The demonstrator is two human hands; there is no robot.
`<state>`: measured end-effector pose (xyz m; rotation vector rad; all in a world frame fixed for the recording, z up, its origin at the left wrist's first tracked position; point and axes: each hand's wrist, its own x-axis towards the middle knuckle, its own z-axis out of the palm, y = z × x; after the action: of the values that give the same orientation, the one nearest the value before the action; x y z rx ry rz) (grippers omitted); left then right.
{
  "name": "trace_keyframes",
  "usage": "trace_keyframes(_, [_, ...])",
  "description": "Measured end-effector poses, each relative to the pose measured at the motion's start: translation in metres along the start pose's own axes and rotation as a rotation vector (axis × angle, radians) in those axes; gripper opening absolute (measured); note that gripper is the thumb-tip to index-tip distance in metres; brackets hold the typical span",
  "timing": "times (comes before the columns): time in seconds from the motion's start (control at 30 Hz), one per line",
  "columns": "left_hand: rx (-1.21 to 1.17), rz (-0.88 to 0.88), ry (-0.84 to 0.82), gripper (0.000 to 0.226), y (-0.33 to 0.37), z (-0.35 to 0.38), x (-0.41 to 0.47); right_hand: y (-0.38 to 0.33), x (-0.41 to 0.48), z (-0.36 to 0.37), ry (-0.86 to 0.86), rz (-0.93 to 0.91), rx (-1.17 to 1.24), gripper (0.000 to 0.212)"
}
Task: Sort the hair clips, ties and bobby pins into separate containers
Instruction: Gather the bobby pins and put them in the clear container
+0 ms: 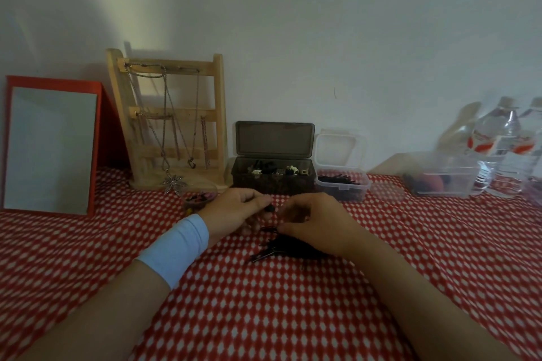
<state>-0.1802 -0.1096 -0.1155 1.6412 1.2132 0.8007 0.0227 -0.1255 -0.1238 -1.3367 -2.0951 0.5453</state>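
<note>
A pile of black bobby pins and hair pieces (283,248) lies on the red patterned cloth. My right hand (315,221) rests over the pile, its fingertips pinching at dark pieces near the top. My left hand (234,209) pinches a small black item (270,208) between thumb and fingers, just left of the right hand. Behind stand an open dark box (271,182) with clips inside, a clear tub (341,187) with bobby pins, and a small round container (199,199) with dark and pink ties, partly hidden by my left hand.
A wooden jewellery stand (173,117) with chains and a red-framed mirror (50,146) stand at the back left. At the right are a clear tray (440,182) with dark and orange items and several water bottles (498,149). The wall is close behind.
</note>
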Motion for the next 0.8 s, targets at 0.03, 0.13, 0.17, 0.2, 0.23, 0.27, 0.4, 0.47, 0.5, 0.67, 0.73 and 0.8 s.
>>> trace_keyframes(0.03, [-0.022, -0.007, 0.0, 0.025, 0.0, 0.0, 0.0, 0.0, 0.0, 0.0, 0.012, -0.002, -0.024, 0.025])
trace_keyframes(0.13, [-0.058, -0.006, -0.015, 0.028, 0.004, 0.0, -0.002, -0.004, 0.001, 0.001, 0.093, -0.024, 0.06, 0.038])
trace_keyframes(0.17, [-0.049, 0.0, -0.02, 0.029, 0.005, 0.001, -0.002, -0.007, 0.001, 0.001, 0.112, -0.035, 0.126, 0.033])
trace_keyframes(0.2, [-0.038, 0.002, -0.022, 0.029, 0.006, 0.003, -0.002, -0.009, 0.001, 0.001, 0.131, -0.038, 0.18, 0.026])
trace_keyframes(0.23, [-0.028, 0.005, -0.021, 0.03, 0.006, 0.003, -0.002, -0.011, 0.001, 0.001, 0.147, -0.029, 0.219, 0.02])
trace_keyframes(0.27, [-0.018, 0.011, -0.019, 0.03, 0.008, 0.004, -0.003, -0.013, 0.0, -0.001, 0.155, -0.018, 0.246, 0.015])
trace_keyframes(0.4, [0.157, 0.101, 0.041, 0.029, 0.022, -0.004, 0.004, -0.015, 0.012, -0.017, 0.145, 0.02, 0.203, 0.01])
trace_keyframes(0.47, [0.205, 0.135, 0.086, 0.03, 0.031, -0.009, 0.013, -0.014, 0.03, -0.031, 0.182, 0.065, 0.146, 0.009])
trace_keyframes(0.5, [0.234, 0.147, 0.103, 0.03, 0.035, -0.01, 0.018, -0.013, 0.041, -0.036, 0.21, 0.076, 0.104, 0.01])
trace_keyframes(0.67, [0.462, 0.192, 0.162, 0.022, 0.044, -0.012, 0.049, 0.003, 0.084, -0.045, 0.208, 0.099, -0.114, 0.028])
trace_keyframes(0.73, [0.537, 0.201, 0.175, 0.02, 0.044, -0.008, 0.056, 0.008, 0.088, -0.047, 0.189, 0.104, -0.171, 0.034])
trace_keyframes(0.8, [0.57, 0.22, 0.156, 0.019, 0.044, -0.003, 0.057, 0.01, 0.081, -0.051, 0.185, 0.103, -0.18, 0.03])
